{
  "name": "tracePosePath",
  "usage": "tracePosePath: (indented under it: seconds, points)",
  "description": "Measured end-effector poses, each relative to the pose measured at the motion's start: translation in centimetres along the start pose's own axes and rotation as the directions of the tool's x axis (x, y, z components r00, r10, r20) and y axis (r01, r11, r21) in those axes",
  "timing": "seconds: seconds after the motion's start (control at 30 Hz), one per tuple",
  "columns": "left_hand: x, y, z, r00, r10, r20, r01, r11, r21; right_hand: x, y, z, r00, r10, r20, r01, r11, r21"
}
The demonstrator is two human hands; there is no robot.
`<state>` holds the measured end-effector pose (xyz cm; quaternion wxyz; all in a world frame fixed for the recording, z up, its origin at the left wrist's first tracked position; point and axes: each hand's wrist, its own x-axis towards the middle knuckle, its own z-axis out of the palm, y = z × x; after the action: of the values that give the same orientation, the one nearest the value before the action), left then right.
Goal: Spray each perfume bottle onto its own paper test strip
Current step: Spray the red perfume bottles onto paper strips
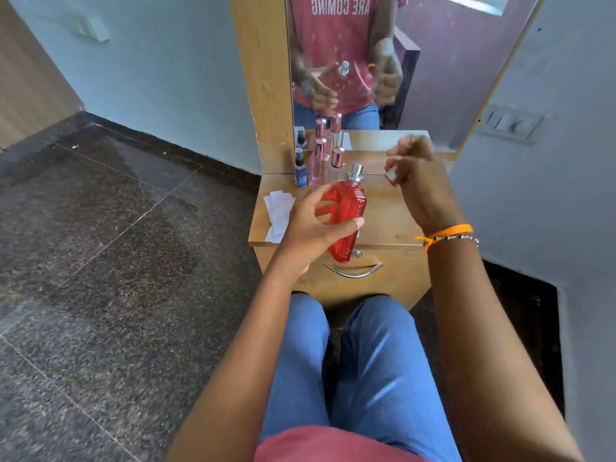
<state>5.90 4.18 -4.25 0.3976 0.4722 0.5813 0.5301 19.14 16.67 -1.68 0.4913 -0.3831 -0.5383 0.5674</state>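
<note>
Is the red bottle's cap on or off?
Off. The red bottle in the left hand shows its bare silver sprayer; the right hand holds the cap.

Wooden dresser top (383,211): paper strips (278,211), 3 bottles (318,165).

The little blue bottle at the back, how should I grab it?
Pinch the blue bottle around its body from its open left side. It stands upright at the left end of the row, with the pink bottles close on its right, so that side is crowded. Avoid the small black cap.
</note>
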Motion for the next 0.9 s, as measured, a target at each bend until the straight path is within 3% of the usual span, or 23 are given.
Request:
tracePosePath:
  seconds: [0.07, 0.1, 0.17, 0.33, 0.47, 0.5, 0.57, 0.63, 0.7, 0.83, 0.9]
  points:
    - [0.1, -0.3, 0.0, 1.000, 0.010, -0.012, -0.010, 1.000, 0.008, -0.5, 2.8, -1.2, 0.989, -0.124, -0.082, 0.076, 0.894, -0.442]
    - [0.1, -0.4, 0.0, 1.000, 0.014, -0.010, -0.014, 1.000, 0.009, -0.9, 4.0, -1.8, 0.974, -0.197, -0.113, 0.098, 0.813, -0.574]
    - [0.1, -0.6, 0.3, 1.000, 0.007, 0.005, -0.007, 1.000, -0.007, -1.6, 5.7, -2.5, 0.950, -0.270, -0.159, 0.097, 0.736, -0.670]
    - [0.2, -0.7, 0.9, 0.998, -0.009, 0.062, 0.012, 0.999, -0.037, -2.8, 7.4, -3.2, 0.947, -0.266, -0.180, 0.079, 0.737, -0.672]
    - [0.5, -0.9, 0.9, 0.997, -0.012, 0.076, 0.017, 0.998, -0.055, -4.2, 6.3, -2.4, 0.887, -0.449, -0.106, 0.264, 0.684, -0.680]
    - [0.6, -0.9, 0.9, 0.997, -0.016, 0.076, 0.021, 0.998, -0.064, -4.8, 5.8, -1.9, 0.886, -0.460, -0.061, 0.331, 0.719, -0.611]
    - [0.9, -0.7, 0.9, 0.996, -0.022, 0.088, 0.030, 0.995, -0.091, -6.6, 5.0, -1.0, 0.934, -0.338, 0.116, 0.356, 0.852, -0.384]
    - [1.2, -0.2, 1.0, 0.994, -0.008, 0.111, 0.024, 0.990, -0.138, -8.0, 4.4, -0.4, 0.922, -0.175, 0.346, 0.246, 0.953, -0.174]
    - [1.6, 0.2, 1.0, 0.990, -0.001, 0.144, 0.028, 0.982, -0.185, -8.5, 4.2, -0.4, 0.895, -0.102, 0.435, 0.166, 0.980, -0.113]
    - [2.1, 0.5, 1.3, 0.963, -0.032, 0.268, 0.067, 0.990, -0.125, -8.3, 4.3, -0.4, 0.939, -0.072, 0.337, 0.161, 0.956, -0.244]
    - [2.7, 0.7, 1.7, 0.978, -0.038, 0.205, 0.044, 0.999, -0.021, -8.6, 4.4, -0.5, 0.961, -0.064, 0.270, 0.133, 0.960, -0.246]
